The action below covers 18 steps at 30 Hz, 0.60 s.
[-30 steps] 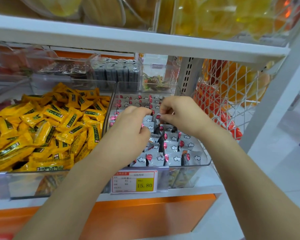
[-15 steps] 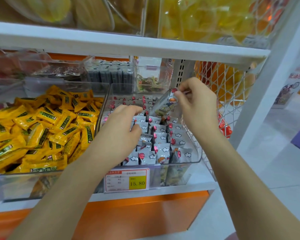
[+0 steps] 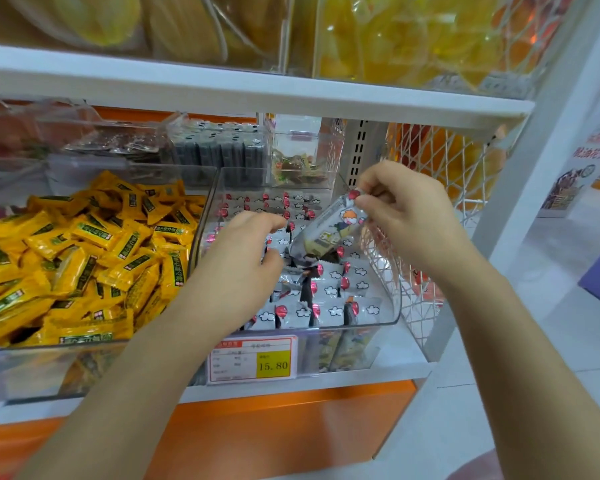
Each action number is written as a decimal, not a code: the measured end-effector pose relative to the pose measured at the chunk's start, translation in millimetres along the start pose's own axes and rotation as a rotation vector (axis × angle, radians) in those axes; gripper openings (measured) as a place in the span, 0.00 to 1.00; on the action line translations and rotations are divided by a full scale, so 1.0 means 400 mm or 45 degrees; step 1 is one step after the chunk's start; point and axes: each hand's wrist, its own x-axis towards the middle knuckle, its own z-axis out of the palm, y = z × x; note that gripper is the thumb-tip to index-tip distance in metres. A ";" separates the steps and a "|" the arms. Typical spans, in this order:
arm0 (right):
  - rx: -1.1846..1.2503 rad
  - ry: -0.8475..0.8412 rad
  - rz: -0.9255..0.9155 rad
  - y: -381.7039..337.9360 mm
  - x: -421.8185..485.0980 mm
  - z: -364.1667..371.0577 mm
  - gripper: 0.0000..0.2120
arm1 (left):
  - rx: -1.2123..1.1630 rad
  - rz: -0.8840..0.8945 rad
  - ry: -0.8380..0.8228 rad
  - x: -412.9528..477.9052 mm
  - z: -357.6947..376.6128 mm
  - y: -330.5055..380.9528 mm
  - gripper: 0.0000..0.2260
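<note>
A clear plastic bin (image 3: 394, 306) on the shelf holds rows of upright grey snack packets (image 3: 329, 310) printed with clouds and red dots. My right hand (image 3: 406, 216) pinches the top end of one grey packet (image 3: 329, 230), which hangs tilted above the bin's rows. My left hand (image 3: 243, 258) rests inside the bin on the left rows, fingers loosely bent, with its thumb close to the lifted packet's lower end. I cannot see it gripping anything.
A bin of yellow packets (image 3: 84, 258) lies to the left. Smaller clear bins with dark packets (image 3: 219, 150) stand behind. A white shelf board (image 3: 257, 95) hangs low overhead. White wire mesh (image 3: 440, 174) closes the right side. A price tag (image 3: 253, 358) reads 15.80.
My right hand has pulled one grey packet out of the rows and raised it up and to the right. The left hand stayed in the bin.
</note>
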 end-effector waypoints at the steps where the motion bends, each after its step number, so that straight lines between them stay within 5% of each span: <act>1: 0.020 -0.015 0.011 0.002 -0.002 -0.004 0.04 | 0.001 0.000 -0.009 0.001 0.002 0.001 0.20; 6: 0.055 0.007 0.056 0.012 -0.008 -0.007 0.05 | -0.053 -0.044 -0.153 0.015 0.022 0.003 0.21; 10: 0.051 0.311 0.068 0.018 -0.003 -0.005 0.05 | 0.034 -0.021 -0.242 0.038 0.040 -0.003 0.23; 18: 0.191 0.550 0.275 0.023 -0.004 0.001 0.07 | -0.098 -0.021 -0.010 0.056 0.049 -0.007 0.20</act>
